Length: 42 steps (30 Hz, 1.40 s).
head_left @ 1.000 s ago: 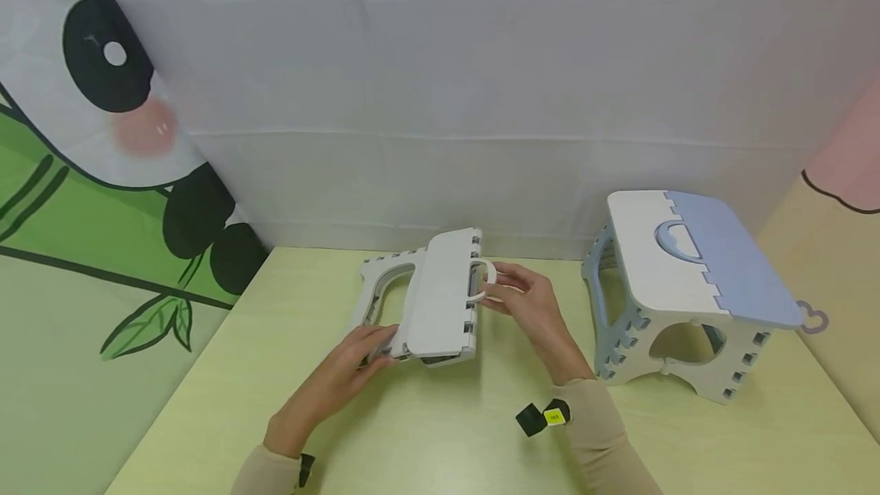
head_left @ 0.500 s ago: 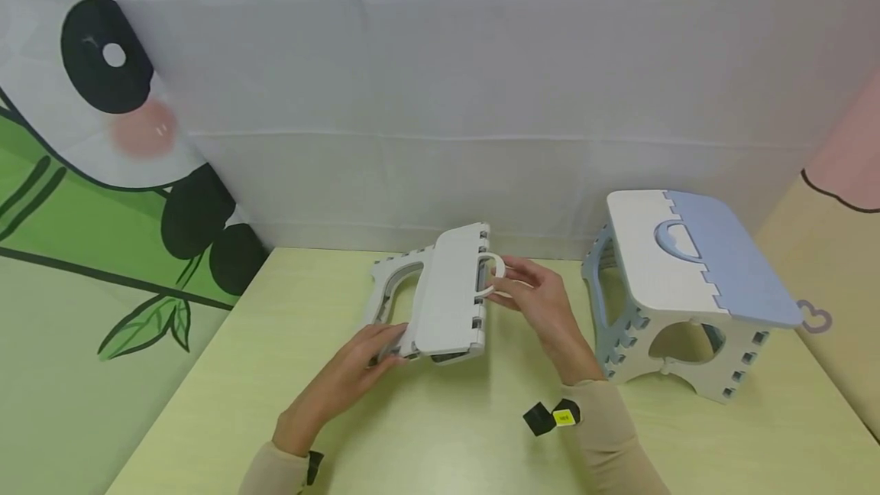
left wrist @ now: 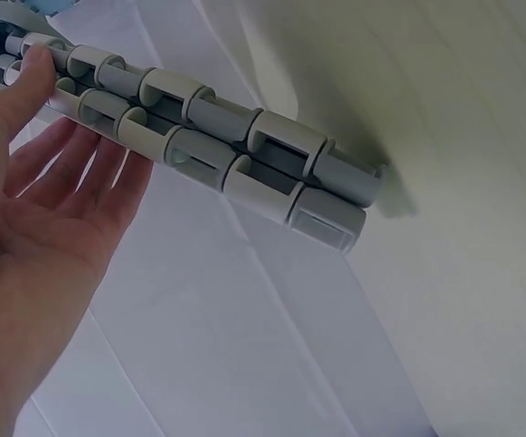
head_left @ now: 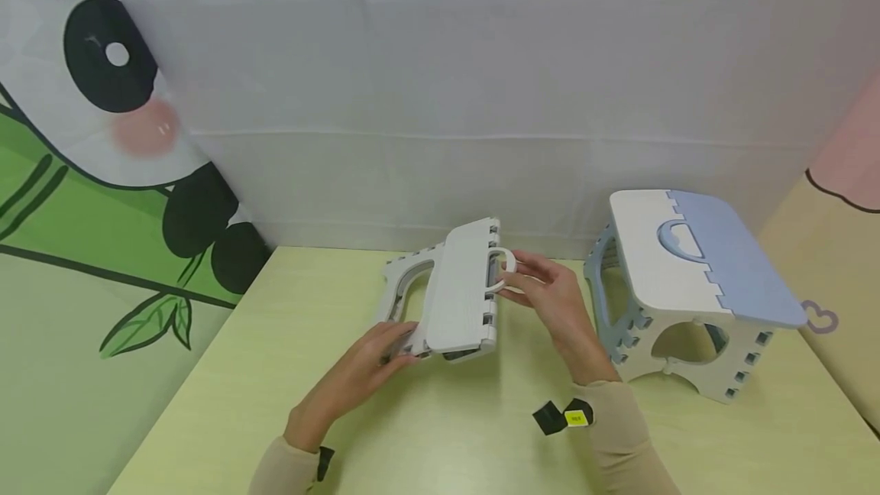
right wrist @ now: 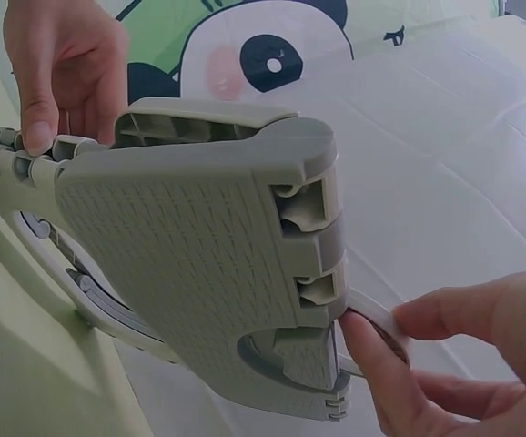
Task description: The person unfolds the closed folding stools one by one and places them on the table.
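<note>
A folded white-and-grey folding step stool (head_left: 461,289) is held up at a tilt over the table, in the middle of the head view. My left hand (head_left: 364,361) grips its near edge by the hinged leg, thumb on top and fingers underneath, as the left wrist view shows on the hinge knuckles (left wrist: 236,127). With the right hand (head_left: 553,300) I pinch the curved carry handle (head_left: 510,266) on the stool's right side. In the right wrist view thumb and fingers close round that handle (right wrist: 377,319). The stool's underside is mostly hidden in the head view.
An unfolded white-and-blue step stool (head_left: 694,266) stands to the right, close to my right forearm. A white cloth backdrop (head_left: 440,98) hangs behind the pale wooden table (head_left: 440,434). Printed cartoon panels (head_left: 137,174) flank it on the sides.
Both hands have shifted the folded stool a little to the right and slightly up in the head view. Their grips look the same, and the unfolded stool has stayed in place.
</note>
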Tool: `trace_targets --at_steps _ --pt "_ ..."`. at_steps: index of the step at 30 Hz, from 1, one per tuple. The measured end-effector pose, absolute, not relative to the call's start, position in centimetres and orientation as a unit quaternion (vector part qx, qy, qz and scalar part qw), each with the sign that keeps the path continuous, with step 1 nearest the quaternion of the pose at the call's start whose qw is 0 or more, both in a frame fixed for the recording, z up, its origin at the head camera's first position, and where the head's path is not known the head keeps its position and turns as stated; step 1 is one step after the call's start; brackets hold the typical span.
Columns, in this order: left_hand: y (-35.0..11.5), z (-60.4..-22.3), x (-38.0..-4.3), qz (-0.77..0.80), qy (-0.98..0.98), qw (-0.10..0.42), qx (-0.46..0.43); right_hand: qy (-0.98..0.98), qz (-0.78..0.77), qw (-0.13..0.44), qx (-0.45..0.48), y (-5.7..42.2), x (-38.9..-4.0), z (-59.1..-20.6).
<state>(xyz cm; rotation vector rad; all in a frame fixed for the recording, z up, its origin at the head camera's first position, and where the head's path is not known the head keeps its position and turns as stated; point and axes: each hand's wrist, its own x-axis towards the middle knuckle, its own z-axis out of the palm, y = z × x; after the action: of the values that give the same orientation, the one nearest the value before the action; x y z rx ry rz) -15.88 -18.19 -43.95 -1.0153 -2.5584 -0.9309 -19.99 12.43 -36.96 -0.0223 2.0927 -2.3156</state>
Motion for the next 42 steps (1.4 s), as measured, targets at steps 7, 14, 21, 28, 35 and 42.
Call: trace_targets --at_steps 7,14,21,28,35,42 --pt "-17.6 -43.6 -16.0 -0.332 -0.879 0.08 -0.333 0.665 -0.747 0.003 -0.012 12.8 -19.9 -36.5" --pt "-17.3 -43.4 -15.9 -0.339 -0.876 0.071 -0.336 0.661 -0.75 -0.006 -0.018 13.0 -19.7 -36.1" --pt "-16.9 -43.2 -15.8 -0.354 -0.87 0.057 -0.338 0.669 -0.743 -0.004 -0.017 13.2 -19.2 -35.7" --pt "-16.6 -43.0 -15.8 -0.363 -0.862 0.059 -0.35 0.672 -0.74 -0.014 -0.027 13.4 -18.9 -35.3" --pt "-16.4 -42.9 -15.7 -0.357 -0.861 0.072 -0.354 0.677 -0.735 -0.022 -0.039 13.5 -18.7 -35.1" --pt "-16.2 -43.0 -15.5 -0.36 -0.858 0.089 -0.355 0.676 -0.734 -0.029 -0.057 13.6 -18.6 -34.8"
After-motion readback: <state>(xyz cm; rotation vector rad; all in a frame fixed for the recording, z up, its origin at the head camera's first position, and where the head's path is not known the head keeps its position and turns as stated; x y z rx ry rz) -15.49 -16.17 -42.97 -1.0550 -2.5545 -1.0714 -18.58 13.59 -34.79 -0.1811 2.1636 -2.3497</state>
